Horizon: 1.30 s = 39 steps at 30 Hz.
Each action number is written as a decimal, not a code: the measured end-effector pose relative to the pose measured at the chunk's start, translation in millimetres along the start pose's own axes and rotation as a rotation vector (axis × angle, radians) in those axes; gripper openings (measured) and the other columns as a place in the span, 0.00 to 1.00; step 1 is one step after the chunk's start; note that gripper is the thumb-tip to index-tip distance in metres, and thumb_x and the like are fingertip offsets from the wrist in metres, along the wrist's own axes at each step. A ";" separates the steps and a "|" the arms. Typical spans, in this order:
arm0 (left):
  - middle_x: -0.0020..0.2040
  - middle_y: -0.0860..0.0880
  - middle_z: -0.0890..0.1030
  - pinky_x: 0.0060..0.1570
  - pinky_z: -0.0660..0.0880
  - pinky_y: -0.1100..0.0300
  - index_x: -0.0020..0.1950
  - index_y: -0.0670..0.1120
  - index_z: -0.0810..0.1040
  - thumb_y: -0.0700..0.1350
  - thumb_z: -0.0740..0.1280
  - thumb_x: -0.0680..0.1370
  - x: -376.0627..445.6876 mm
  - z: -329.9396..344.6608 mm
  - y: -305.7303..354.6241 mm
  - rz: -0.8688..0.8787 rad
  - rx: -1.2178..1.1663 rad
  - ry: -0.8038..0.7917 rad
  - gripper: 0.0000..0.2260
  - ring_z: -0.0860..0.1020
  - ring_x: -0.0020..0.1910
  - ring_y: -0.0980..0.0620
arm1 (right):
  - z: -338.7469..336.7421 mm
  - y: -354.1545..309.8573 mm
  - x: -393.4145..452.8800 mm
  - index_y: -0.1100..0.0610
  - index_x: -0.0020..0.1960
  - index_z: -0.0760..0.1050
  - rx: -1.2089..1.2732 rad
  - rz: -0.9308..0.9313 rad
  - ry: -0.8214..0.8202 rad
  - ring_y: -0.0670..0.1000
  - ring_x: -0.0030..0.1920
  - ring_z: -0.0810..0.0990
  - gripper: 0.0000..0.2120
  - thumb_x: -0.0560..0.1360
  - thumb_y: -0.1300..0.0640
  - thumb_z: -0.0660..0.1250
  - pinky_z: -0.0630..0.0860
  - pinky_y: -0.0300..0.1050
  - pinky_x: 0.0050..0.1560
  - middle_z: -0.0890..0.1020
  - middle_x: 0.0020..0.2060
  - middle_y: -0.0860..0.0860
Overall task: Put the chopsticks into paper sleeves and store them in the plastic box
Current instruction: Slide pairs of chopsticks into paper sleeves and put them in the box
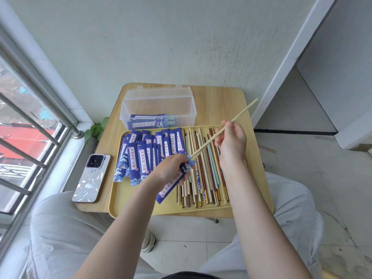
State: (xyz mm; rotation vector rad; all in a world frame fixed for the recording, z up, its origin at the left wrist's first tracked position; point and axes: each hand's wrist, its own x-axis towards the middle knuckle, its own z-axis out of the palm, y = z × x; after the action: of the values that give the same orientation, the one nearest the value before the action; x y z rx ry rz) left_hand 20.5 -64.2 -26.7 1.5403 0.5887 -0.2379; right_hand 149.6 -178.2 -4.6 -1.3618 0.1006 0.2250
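- There is one view only, from a wide-angle camera worn on the person's head, so no second view shares any part of the scene.
- It looks forward and steeply down over the knees onto the small worktop [225, 101], which fills the middle of the picture.
- It sits close: both forearms run in from the bottom edge, with the left hand [171, 170] and right hand [231, 141] near the centre.
- The wide lens bends the edges; the window bars [30, 117] at the left and the door frame [291, 63] at the right lean inward.
- The wall behind the worktop fills the top.
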 end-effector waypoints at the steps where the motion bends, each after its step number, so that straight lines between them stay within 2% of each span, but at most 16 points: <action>1: 0.31 0.43 0.77 0.36 0.70 0.56 0.52 0.36 0.76 0.45 0.52 0.83 -0.1 0.7 0.2 0.012 0.008 -0.006 0.17 0.70 0.27 0.48 | 0.2 0.9 -0.7 0.57 0.49 0.77 -0.007 -0.003 -0.006 0.45 0.25 0.70 0.12 0.85 0.58 0.56 0.69 0.38 0.27 0.79 0.35 0.52; 4: 0.32 0.43 0.76 0.35 0.70 0.56 0.51 0.36 0.77 0.45 0.52 0.84 -0.6 1.2 0.3 0.029 0.008 -0.002 0.17 0.70 0.27 0.48 | 0.5 3.4 -3.8 0.57 0.50 0.78 -0.045 -0.005 -0.025 0.44 0.28 0.71 0.11 0.84 0.58 0.58 0.70 0.37 0.29 0.77 0.36 0.50; 8: 0.32 0.41 0.75 0.34 0.70 0.57 0.50 0.37 0.78 0.45 0.52 0.84 -0.5 3.3 0.5 0.054 -0.014 0.017 0.18 0.69 0.27 0.47 | -1.2 7.3 -7.1 0.50 0.49 0.81 -0.168 -0.009 -0.079 0.43 0.43 0.77 0.09 0.83 0.55 0.63 0.75 0.41 0.40 0.81 0.46 0.44; 10: 0.32 0.42 0.75 0.33 0.70 0.57 0.50 0.37 0.78 0.44 0.52 0.84 0.4 3.8 1.4 0.059 -0.028 0.032 0.18 0.69 0.27 0.47 | -2.6 7.8 -7.8 0.49 0.48 0.82 -0.168 0.008 -0.129 0.42 0.45 0.79 0.08 0.81 0.55 0.65 0.77 0.42 0.43 0.82 0.47 0.43; 12: 0.32 0.42 0.75 0.33 0.69 0.56 0.48 0.38 0.78 0.45 0.53 0.83 1.8 3.7 1.5 0.060 -0.047 0.055 0.17 0.69 0.27 0.47 | -2.4 8.3 -7.2 0.52 0.51 0.83 -0.141 0.036 -0.173 0.43 0.44 0.79 0.04 0.79 0.57 0.69 0.77 0.42 0.43 0.83 0.44 0.44; 15: 0.32 0.42 0.76 0.33 0.69 0.56 0.49 0.38 0.78 0.45 0.53 0.83 3.4 3.3 1.8 0.064 -0.062 0.114 0.16 0.70 0.27 0.47 | -0.6 12.8 -7.1 0.57 0.59 0.80 -0.154 0.084 -0.183 0.47 0.46 0.82 0.12 0.76 0.58 0.72 0.76 0.42 0.43 0.84 0.47 0.50; 17: 0.32 0.43 0.77 0.32 0.69 0.57 0.50 0.37 0.77 0.45 0.54 0.82 4.2 5.5 5.0 0.080 -0.071 0.166 0.16 0.70 0.27 0.48 | 1.4 15.6 -10.2 0.57 0.56 0.81 -0.237 0.137 -0.240 0.50 0.47 0.83 0.10 0.75 0.57 0.73 0.77 0.45 0.45 0.85 0.47 0.51; 19: 0.31 0.43 0.77 0.29 0.67 0.57 0.48 0.37 0.75 0.44 0.54 0.82 4.5 7.8 9.3 0.095 -0.082 0.245 0.14 0.70 0.25 0.49 | 4.9 20.5 -17.8 0.56 0.48 0.82 -0.342 0.223 -0.385 0.51 0.45 0.82 0.04 0.75 0.57 0.73 0.79 0.50 0.51 0.85 0.42 0.51; 20: 0.30 0.43 0.77 0.28 0.67 0.57 0.46 0.38 0.74 0.43 0.54 0.82 5.2 7.8 10.3 0.101 -0.090 0.285 0.13 0.70 0.24 0.49 | 6.9 23.4 -21.9 0.56 0.47 0.81 -0.365 0.269 -0.441 0.52 0.45 0.82 0.04 0.75 0.57 0.74 0.79 0.53 0.53 0.85 0.42 0.51; 24: 0.30 0.42 0.75 0.24 0.64 0.59 0.42 0.41 0.73 0.41 0.55 0.82 6.4 5.3 12.6 0.117 -0.087 0.354 0.11 0.69 0.23 0.50 | 8.5 23.6 -21.8 0.57 0.53 0.80 -0.426 0.328 -0.524 0.49 0.43 0.79 0.13 0.74 0.52 0.76 0.74 0.46 0.45 0.83 0.43 0.50; 27: 0.31 0.42 0.73 0.23 0.65 0.62 0.41 0.42 0.71 0.39 0.55 0.81 7.6 -5.0 17.6 0.139 0.006 0.373 0.11 0.69 0.22 0.54 | 7.9 12.8 -10.1 0.55 0.62 0.74 -0.392 0.278 -0.489 0.48 0.40 0.79 0.22 0.74 0.46 0.75 0.77 0.45 0.41 0.82 0.48 0.52; 29: 0.30 0.45 0.75 0.25 0.68 0.59 0.39 0.42 0.73 0.38 0.56 0.80 12.1 -15.9 22.7 0.152 0.096 0.372 0.11 0.72 0.26 0.49 | 11.0 5.5 1.2 0.52 0.64 0.72 -0.344 0.134 -0.380 0.48 0.36 0.79 0.17 0.78 0.49 0.70 0.77 0.43 0.37 0.80 0.46 0.54; 31: 0.29 0.47 0.77 0.30 0.73 0.53 0.37 0.43 0.73 0.40 0.57 0.78 17.4 -27.1 29.8 0.163 0.200 0.366 0.11 0.76 0.30 0.44 | 17.3 -0.6 12.0 0.52 0.62 0.74 -0.314 0.007 -0.306 0.49 0.32 0.79 0.10 0.81 0.54 0.66 0.76 0.43 0.33 0.80 0.43 0.52; 34: 0.28 0.51 0.79 0.39 0.77 0.50 0.37 0.46 0.74 0.41 0.57 0.77 23.7 -46.3 45.8 0.158 0.377 0.406 0.10 0.79 0.33 0.46 | 30.2 -8.0 22.9 0.57 0.58 0.79 -0.266 0.006 -0.307 0.51 0.33 0.82 0.09 0.83 0.61 0.62 0.80 0.44 0.36 0.82 0.46 0.53; 36: 0.36 0.49 0.82 0.49 0.77 0.48 0.43 0.46 0.76 0.41 0.56 0.78 30.1 -58.6 59.1 0.181 0.534 0.437 0.10 0.80 0.40 0.45 | 39.1 -13.1 30.0 0.59 0.56 0.80 -0.199 0.052 -0.297 0.51 0.35 0.84 0.08 0.82 0.64 0.63 0.82 0.45 0.41 0.84 0.47 0.55; 39: 0.50 0.46 0.82 0.60 0.68 0.50 0.54 0.48 0.77 0.43 0.55 0.81 45.3 -75.1 73.8 0.266 0.840 0.585 0.11 0.78 0.53 0.43 | 54.0 -19.4 41.9 0.62 0.56 0.79 -0.061 0.084 -0.237 0.52 0.35 0.85 0.06 0.80 0.66 0.65 0.83 0.45 0.42 0.85 0.46 0.55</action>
State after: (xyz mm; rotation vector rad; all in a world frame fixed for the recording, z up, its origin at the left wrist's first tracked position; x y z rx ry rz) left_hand 79.9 21.9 20.2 2.5162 0.7757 0.2191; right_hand 191.5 -124.9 16.7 -1.3833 -0.0479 0.4607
